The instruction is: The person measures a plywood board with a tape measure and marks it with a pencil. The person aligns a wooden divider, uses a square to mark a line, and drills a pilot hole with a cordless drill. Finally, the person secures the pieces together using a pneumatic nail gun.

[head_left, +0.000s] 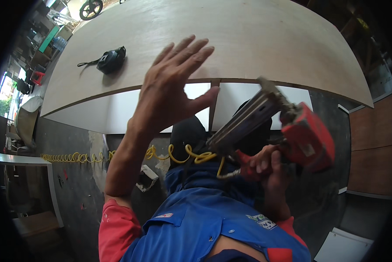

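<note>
My left hand (172,81) is raised above the near edge of a large wooden panel (257,39), fingers stretched out and nothing in it. In my right hand (268,163) is the handle of a red pneumatic nail gun (307,137), its long metal magazine slanting down to the left. The gun's nose is close to the panel's near edge; I cannot tell whether it touches. A coiled yellow air hose (161,153) runs from the gun's handle off to the left. Under the panel, white boards (130,109) and an upright divider (214,102) show.
A black tape measure (111,61) with a wrist strap lies on the panel's left part. Below, an open small box (147,178) sits on the dark floor. Brown boards (373,139) stand at the right, a white-edged frame (23,159) at the left.
</note>
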`<action>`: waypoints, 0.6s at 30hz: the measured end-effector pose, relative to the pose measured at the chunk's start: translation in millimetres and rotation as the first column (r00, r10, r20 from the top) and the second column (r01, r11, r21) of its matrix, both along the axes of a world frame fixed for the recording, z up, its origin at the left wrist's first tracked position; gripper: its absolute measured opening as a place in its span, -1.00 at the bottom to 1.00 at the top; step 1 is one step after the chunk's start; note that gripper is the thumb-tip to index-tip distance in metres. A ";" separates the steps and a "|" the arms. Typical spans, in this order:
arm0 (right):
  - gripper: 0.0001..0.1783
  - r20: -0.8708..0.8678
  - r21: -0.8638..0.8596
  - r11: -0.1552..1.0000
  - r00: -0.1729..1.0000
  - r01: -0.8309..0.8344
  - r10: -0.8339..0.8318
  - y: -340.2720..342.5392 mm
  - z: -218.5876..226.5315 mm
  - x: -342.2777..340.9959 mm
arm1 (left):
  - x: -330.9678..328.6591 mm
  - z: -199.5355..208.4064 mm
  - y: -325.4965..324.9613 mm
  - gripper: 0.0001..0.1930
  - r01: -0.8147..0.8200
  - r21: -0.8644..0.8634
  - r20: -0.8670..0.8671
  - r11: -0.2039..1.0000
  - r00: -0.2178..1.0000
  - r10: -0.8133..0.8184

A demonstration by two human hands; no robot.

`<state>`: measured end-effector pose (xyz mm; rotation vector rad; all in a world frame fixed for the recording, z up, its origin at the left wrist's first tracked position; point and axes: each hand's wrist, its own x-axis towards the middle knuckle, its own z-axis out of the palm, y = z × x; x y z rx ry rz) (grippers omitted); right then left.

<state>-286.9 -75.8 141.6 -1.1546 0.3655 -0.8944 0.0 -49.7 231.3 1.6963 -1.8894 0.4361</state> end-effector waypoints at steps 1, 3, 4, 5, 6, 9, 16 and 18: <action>-0.63 -0.007 0.079 0.997 1.000 -0.023 0.023 0.7 -6.7 -1.7 | -1.3 -6.3 -7.1 -0.34 -0.003 0.042 -0.040 0.999 0.999 0.005; -0.71 -0.022 0.262 0.964 0.998 -0.048 0.055 -1.7 -17.9 -4.1 | -2.8 -14.3 -15.1 -0.36 -0.026 0.114 -0.025 0.993 0.999 0.029; -0.71 -0.025 0.265 0.963 0.998 -0.044 0.052 -7.3 -23.3 -4.1 | -1.6 -15.3 -16.4 -0.36 -0.023 0.117 -0.028 0.993 0.999 0.026; -0.73 -0.046 0.322 0.945 0.996 -0.060 0.079 -11.5 -29.8 -7.2 | -1.1 -17.8 -17.1 -0.38 -0.020 0.116 -0.030 0.993 0.999 0.023; -0.71 -0.066 0.379 0.922 0.992 -0.076 0.108 -14.8 -33.2 -8.5 | -1.1 -19.1 -18.1 -0.41 -0.018 0.115 -0.033 0.993 0.999 0.022; -0.69 -0.137 0.361 0.928 0.980 -0.088 0.146 -35.6 -23.0 2.3 | -2.5 -14.8 -19.9 -0.45 -0.033 0.121 -0.030 0.992 0.999 0.036; -0.77 -0.225 0.301 0.952 0.965 -0.062 0.134 -54.5 -21.7 18.3 | -6.1 -18.8 -18.9 -0.52 -0.054 0.107 -0.015 0.993 0.998 0.056; -0.78 -0.253 0.282 0.957 0.957 -0.064 0.138 -53.8 -23.0 18.6 | -5.2 -19.2 -18.8 -0.53 -0.071 0.094 -0.004 0.993 0.997 0.072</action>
